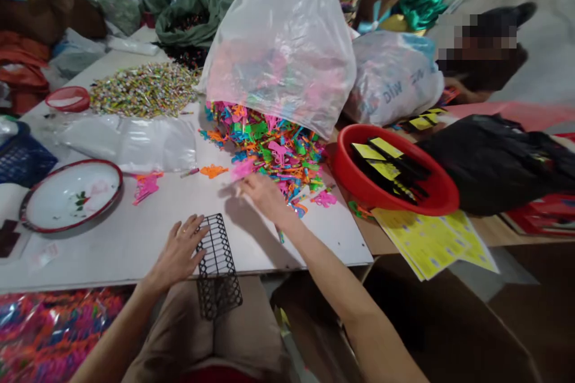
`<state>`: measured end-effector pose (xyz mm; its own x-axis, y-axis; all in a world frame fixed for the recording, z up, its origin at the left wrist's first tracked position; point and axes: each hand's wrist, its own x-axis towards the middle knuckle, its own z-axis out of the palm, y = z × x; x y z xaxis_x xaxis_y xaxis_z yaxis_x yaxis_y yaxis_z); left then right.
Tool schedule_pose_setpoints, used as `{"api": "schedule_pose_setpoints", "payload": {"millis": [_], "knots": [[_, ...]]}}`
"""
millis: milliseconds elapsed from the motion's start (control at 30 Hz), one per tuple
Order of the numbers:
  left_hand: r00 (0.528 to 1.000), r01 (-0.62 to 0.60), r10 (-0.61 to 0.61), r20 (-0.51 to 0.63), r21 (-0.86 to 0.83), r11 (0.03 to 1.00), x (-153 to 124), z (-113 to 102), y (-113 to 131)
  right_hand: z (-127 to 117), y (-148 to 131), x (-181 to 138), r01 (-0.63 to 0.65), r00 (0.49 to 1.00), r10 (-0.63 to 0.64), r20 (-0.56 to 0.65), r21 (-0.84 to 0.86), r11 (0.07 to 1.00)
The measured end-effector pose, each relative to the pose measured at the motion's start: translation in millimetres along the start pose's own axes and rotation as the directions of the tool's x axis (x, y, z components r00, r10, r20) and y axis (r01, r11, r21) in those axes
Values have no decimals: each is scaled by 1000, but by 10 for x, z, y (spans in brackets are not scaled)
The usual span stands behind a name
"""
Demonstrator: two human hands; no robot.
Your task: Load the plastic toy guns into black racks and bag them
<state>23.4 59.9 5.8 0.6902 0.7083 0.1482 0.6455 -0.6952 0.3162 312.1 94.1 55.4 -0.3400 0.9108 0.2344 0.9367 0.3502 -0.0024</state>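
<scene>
My left hand (pixel 180 246) lies flat with fingers stretched over the left edge of a black plastic grid rack (pixel 218 245). The rack sticks out past the table's front edge, above my lap. Farther forward, my right hand (pixel 261 192) is closed in a pinch, with a motion-blurred pink toy gun (pixel 242 169) at its fingertips. Just beyond it, a heap of colourful plastic toy guns (pixel 278 152) spills from a large clear bag (pixel 283 42). An orange toy gun (pixel 214 171) and a pink-and-orange one (pixel 146 187) lie apart on the white table (pixel 166 221).
A red-rimmed white basin (pixel 72 194) and a blue basket (pixel 22 152) stand left. Behind lie clear plastic bags (pixel 155 143) and a pile of small wrapped pieces (pixel 144 90). On the right are a red basin (pixel 395 200), yellow printed sheets (pixel 426 245), a black bag (pixel 494 161) and another person (pixel 485 60).
</scene>
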Motion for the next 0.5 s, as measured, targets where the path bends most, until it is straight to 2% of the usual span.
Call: {"api": "schedule_pose_setpoints", "payload": {"millis": [67, 133, 167, 233, 300, 333, 433, 500], "knots": [[995, -44, 36, 90, 97, 994, 23, -23, -50, 99, -290, -324, 147, 987, -151, 62, 54, 988], [996, -16, 0, 94, 166, 986, -37, 3, 0, 176, -471, -613, 136, 984, -147, 103, 111, 984], [996, 8, -24, 83, 194, 981, -90, 25, 56, 199, -524, -718, 64, 991, -79, 107, 135, 989], [995, 54, -71, 64, 237, 970, -208, 73, 204, 215, -582, -822, -154, 985, 138, 108, 161, 975], [993, 80, -99, 63, 258, 963, -301, 116, 367, 212, -623, -785, -366, 927, 347, 139, 140, 920], [992, 87, -108, 67, 261, 961, -328, 133, 447, 213, -647, -728, -433, 895, 411, 171, 115, 894], [987, 115, -139, 80, 250, 961, -347, 151, 645, 229, -727, -515, -528, 829, 498, 255, 65, 847], [982, 135, -160, 100, 220, 966, -336, 129, 717, 219, -779, -415, -588, 794, 551, 257, 94, 803]]}}
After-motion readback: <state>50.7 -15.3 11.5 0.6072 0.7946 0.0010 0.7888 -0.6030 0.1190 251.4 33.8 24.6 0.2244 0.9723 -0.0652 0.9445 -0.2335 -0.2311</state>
